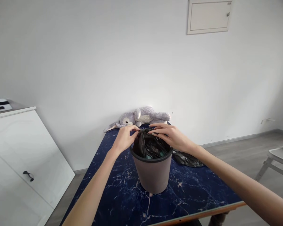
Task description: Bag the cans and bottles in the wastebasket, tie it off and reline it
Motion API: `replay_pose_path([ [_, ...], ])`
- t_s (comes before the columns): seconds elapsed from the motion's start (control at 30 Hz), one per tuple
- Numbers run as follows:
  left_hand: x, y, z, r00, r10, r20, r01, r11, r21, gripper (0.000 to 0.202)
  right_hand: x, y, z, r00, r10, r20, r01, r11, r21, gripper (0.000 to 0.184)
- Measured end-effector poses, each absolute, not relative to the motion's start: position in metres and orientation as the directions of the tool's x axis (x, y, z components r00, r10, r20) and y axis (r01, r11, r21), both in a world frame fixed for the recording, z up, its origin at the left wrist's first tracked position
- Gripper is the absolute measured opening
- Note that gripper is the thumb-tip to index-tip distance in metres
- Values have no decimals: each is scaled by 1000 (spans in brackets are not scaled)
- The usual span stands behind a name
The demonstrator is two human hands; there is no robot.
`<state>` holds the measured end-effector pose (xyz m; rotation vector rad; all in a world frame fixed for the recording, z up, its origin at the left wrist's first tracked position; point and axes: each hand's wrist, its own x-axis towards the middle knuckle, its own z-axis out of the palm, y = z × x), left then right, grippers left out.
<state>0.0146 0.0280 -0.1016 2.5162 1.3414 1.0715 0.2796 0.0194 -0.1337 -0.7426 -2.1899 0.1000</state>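
Note:
A grey-brown trash can [153, 177] with a black rim stands upright on a blue marble-patterned table [118, 201]. Bunched inside its mouth is a black garbage bag [153, 146], its top gathered up at the far rim. My left hand [126, 136] pinches that gathered plastic from the left. From the right, my right hand [166, 133] has its fingers on the same gathered part, thumb and fingertips close together. Another piece of black plastic [188, 159] lies on the table under my right forearm.
A grey plush toy [141, 116] lies along the table's far edge against the wall. At left stands a white cabinet [21, 163] with a black handle. On the right is a light-coloured folding chair or stand [279, 160].

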Motion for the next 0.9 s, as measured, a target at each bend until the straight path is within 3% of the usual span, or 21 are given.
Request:
replay_pose_path([
  [0.13, -8, 31, -101, 390, 788, 477, 789, -552, 268, 17, 303, 14, -147, -501, 606, 617, 517, 782, -348, 36],
  [0.23, -17, 29, -98, 364, 812, 455, 802, -522, 291, 14, 316, 10, -152, -457, 657, 599, 553, 738, -387, 36],
  [0.33, -12, 22, -92, 329, 869, 370, 694, -488, 528, 17, 316, 4, -146, -407, 740, 536, 442, 673, -593, 39],
  [0.43, 4, 14, -88, 373, 914, 160, 417, -319, 851, 26, 303, -2, -134, -437, 805, 402, 150, 506, -849, 45],
  [0.5, 16, 10, -88, 415, 905, 88, 217, -193, 957, 28, 293, -3, -127, -468, 812, 347, -11, 388, -922, 45],
  [0.6, 32, 7, -90, 423, 900, 106, -19, -108, 994, 26, 284, -3, -121, -486, 799, 354, -98, 352, -931, 39],
  [0.73, 39, 6, -92, 409, 897, 168, -201, -91, 975, 23, 283, -4, -118, -469, 765, 442, 76, 533, -843, 40],
  [0.83, 33, 7, -93, 428, 892, 146, -173, -78, 982, 25, 286, -5, -118, -440, 770, 461, 301, 611, -733, 41],
  [0.9, 27, 7, -94, 420, 902, 102, -23, -101, 995, 25, 289, -4, -121, -410, 783, 468, 443, 619, -648, 40],
])
